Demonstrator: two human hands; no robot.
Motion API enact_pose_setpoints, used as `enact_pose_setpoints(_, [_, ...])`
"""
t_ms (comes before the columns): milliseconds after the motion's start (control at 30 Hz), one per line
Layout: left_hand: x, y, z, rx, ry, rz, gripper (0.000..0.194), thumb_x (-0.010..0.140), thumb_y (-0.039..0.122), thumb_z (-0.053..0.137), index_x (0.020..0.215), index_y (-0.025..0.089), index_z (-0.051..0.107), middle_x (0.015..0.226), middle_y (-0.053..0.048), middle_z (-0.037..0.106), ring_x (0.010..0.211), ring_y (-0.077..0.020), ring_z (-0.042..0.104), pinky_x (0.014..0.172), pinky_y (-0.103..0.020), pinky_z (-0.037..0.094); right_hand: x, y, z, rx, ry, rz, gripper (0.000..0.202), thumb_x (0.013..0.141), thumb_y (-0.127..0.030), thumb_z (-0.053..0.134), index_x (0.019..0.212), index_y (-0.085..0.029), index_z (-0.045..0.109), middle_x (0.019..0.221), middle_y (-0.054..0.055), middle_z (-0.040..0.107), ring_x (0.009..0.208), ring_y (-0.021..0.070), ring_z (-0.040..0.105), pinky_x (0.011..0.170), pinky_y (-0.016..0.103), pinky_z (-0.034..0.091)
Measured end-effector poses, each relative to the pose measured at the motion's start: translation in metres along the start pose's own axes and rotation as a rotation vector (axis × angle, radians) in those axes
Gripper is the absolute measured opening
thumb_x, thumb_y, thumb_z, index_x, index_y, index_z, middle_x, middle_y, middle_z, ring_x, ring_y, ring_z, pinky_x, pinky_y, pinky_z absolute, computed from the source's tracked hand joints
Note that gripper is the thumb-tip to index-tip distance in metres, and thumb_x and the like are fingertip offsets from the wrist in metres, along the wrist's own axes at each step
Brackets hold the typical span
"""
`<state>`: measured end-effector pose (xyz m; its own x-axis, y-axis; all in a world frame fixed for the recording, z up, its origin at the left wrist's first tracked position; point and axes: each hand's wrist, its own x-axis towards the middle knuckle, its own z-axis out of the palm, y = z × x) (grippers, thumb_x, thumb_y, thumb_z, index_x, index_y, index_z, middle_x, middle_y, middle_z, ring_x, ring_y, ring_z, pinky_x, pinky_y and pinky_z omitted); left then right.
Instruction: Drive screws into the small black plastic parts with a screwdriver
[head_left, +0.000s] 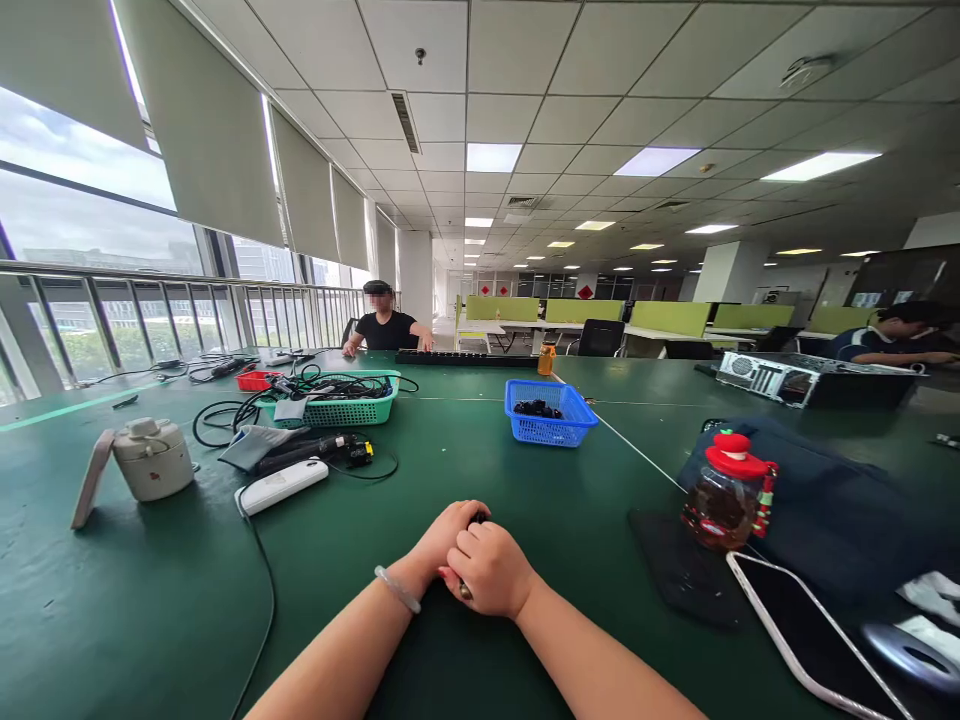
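Over the near middle of the green table [450, 460], my left hand [444, 535] and my right hand [493, 572] are pressed together with curled fingers. A small black thing [478, 518] peeks out at the top between them; most of it is hidden, so its kind cannot be told. Below the right fingers a small shiny round bit [465, 591] shows, perhaps a ring or an end of the held thing. A pale bangle [397, 590] circles my left wrist. Beyond my hands stands a blue plastic basket [551, 430] with small black items [537, 409] inside.
At left are a green basket [345, 412] of black cables, a white power strip [282, 487] and a beige pot [153, 465]. At right stand a red-lidded jar [724, 495], a phone [817, 640] and a computer case [814, 380]. A person [384, 325] sits across the table.
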<state>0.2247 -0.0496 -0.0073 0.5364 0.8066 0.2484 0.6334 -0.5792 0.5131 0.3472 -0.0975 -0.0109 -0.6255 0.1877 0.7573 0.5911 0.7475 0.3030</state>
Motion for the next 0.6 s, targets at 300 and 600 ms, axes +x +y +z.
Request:
enact_pose_setpoints(300, [0.0,0.01,0.007,0.002,0.085,-0.153,0.034,0.076,0.013,0.045,0.105,0.018,0.063,0.105,-0.006,0.068,0.095,-0.0172,0.061,0.089,-0.029,0.046,-0.013,-0.003,-0.006,-0.137,-0.064,0.112,0.033,0.088,-0.03,0.049,0.058,-0.018,0.056,0.057,0.003,0.054,0.057,0.0139,0.047,0.056,0.028,0.028])
enact_pose_setpoints(600, [-0.002,0.007,0.009,0.0,0.117,-0.148,0.041,0.074,0.008,0.045,0.109,0.015,0.065,0.114,-0.009,0.064,0.103,-0.0169,0.059,0.094,-0.027,0.044,-0.018,-0.002,-0.005,-0.162,-0.109,0.188,0.03,0.09,-0.03,0.051,0.063,-0.017,0.058,0.062,0.003,0.059,0.058,0.0134,0.051,0.057,0.027,0.027])
